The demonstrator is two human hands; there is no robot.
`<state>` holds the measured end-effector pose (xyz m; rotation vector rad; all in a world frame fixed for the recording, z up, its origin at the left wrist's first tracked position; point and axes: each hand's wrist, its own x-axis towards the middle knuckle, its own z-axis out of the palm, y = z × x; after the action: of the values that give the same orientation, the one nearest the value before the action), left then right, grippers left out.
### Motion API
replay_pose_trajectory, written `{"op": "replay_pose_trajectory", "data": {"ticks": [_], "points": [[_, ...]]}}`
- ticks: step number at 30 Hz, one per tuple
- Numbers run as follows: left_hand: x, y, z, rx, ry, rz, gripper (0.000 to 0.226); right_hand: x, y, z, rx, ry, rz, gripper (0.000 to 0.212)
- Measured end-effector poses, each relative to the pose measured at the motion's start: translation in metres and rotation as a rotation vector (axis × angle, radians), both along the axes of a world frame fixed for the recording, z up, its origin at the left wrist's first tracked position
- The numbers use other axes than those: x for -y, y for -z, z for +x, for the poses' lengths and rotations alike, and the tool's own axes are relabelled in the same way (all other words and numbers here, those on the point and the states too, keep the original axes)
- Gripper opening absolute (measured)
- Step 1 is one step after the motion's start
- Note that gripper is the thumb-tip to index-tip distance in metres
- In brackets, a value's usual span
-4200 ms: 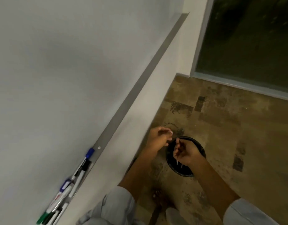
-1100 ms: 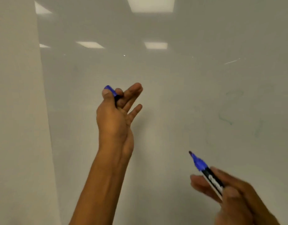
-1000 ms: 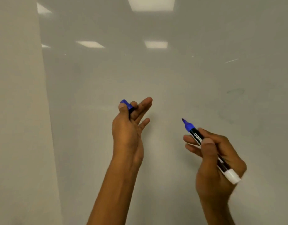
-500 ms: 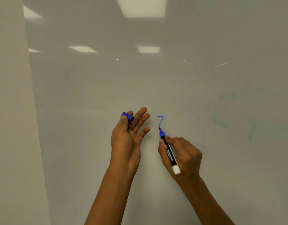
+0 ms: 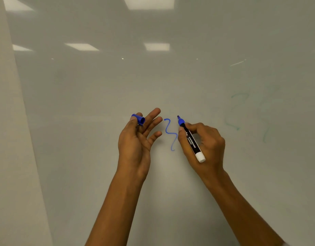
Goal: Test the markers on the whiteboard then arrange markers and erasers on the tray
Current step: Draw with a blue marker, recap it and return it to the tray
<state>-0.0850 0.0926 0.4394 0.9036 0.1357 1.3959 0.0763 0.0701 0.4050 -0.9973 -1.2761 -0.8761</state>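
Whiteboard (image 5: pixel 153 82): glossy, flat and hard; ceiling lights mirror in it, so ink should glide and wipe easily.
Faint marks (image 5: pixel 241 110): pale green squiggles on the board, well right of my squiggle.
Right hand (image 5: pixel 204 144): just right of the squiggle, fingers and thumb curled round the marker in a writing grip.
Left hand (image 5: pixel 137 139): just left of the squiggle, palm towards me, thumb and forefinger pinching the cap, other three fingers straight and fanned.
Marker (image 5: pixel 191 141): in my right hand, tip up, just right of the squiggle's top; whether it touches the board I cannot tell. Smooth round barrel, black label, white end plug, blue collar. I judge it light, stiff, a bit slick; best held low on the barrel near the collar.
Squiggle (image 5: pixel 171 134): fresh blue wavy line, solid colour, so I judge this marker works.
Cap (image 5: pixel 139 119): small blue plastic tube, open end facing right; light, easy to drop, needs a firm pinch.
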Motion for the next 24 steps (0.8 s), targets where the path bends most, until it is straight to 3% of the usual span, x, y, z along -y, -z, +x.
{"op": "replay_pose_trajectory", "data": {"ticks": [8,11,14,18,24], "points": [[-0.004,0.031,-0.016,-0.083,0.011,-0.067,0.022,0.029,0.079,0.018,-0.265,-0.092,-0.160,0.016],[0.002,0.049,-0.013,-0.087,0.044,-0.147,0.024,0.043,0.082,-0.001,-0.484,-0.299,-0.157,0.009],[0.011,0.067,-0.010,-0.077,0.098,-0.217,0.025,0.052,0.078,-0.033,-0.574,-0.561,-0.152,0.005],[0.029,0.084,-0.013,-0.004,0.160,-0.301,0.027,0.056,0.086,-0.063,-0.592,-0.724,-0.217,0.015],[0.039,0.108,-0.032,-0.001,0.118,-0.319,0.025,0.052,0.108,-0.085,-0.505,-0.710,-0.294,0.014]]}}
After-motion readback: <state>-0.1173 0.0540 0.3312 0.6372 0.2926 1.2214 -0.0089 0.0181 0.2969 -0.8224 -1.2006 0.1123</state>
